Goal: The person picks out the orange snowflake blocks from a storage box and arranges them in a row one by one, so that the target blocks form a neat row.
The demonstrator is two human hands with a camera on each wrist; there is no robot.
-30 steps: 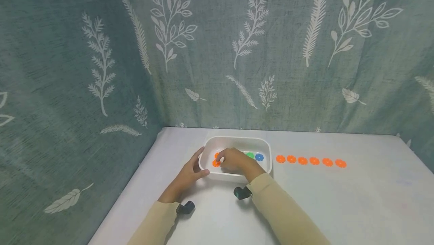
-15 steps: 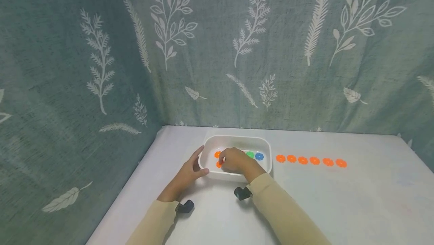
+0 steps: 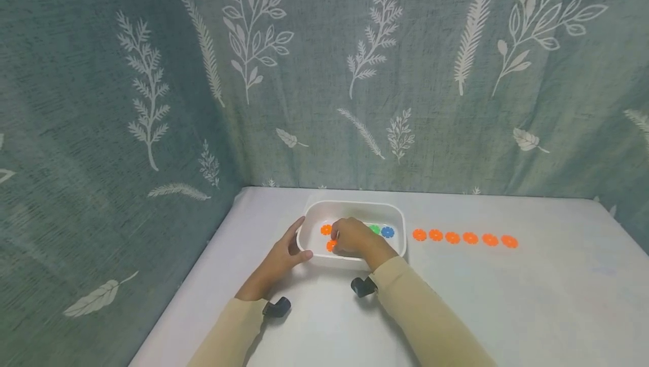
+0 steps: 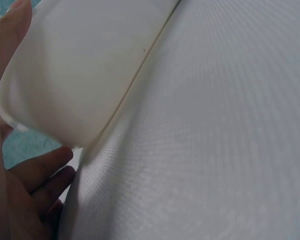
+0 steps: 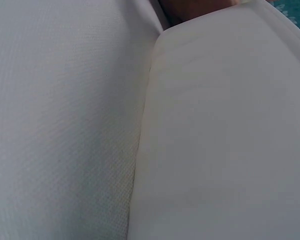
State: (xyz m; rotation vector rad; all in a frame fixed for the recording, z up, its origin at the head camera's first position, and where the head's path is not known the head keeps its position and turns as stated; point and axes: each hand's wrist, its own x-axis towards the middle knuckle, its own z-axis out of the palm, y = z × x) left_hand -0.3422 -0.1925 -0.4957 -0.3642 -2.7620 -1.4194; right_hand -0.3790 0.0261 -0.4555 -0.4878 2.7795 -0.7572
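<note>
In the head view, a white plastic tray (image 3: pixel 355 206) sits on the table. My left hand (image 3: pixel 280 257) grips its left end, thumb at the near rim. The left wrist view shows my thumb (image 4: pixel 12 30) along the tray's side and curled fingers around its end. My right hand (image 3: pixel 353 236) reaches into the tray with bent fingers. At its fingertips, an orange notched disc (image 3: pixel 331 246) is partly covered. Another orange disc (image 3: pixel 326 230) lies just behind. A green disc (image 3: pixel 374 229) and a blue disc (image 3: pixel 387 232) lie right of the hand. The right wrist view mostly shows the tray's outer wall (image 5: pixel 225 125).
Right of the tray, several orange discs (image 3: pixel 453 237) form a row on the white table (image 3: pixel 507 299). A green leaf-patterned cloth (image 3: pixel 314 74) hangs behind and along the left side. Both wrists carry small black cameras (image 3: pixel 277 307).
My right hand has shifted slightly right inside the tray, and the orange disc at its fingertips has moved right with it. My left hand stays on the tray's end.
</note>
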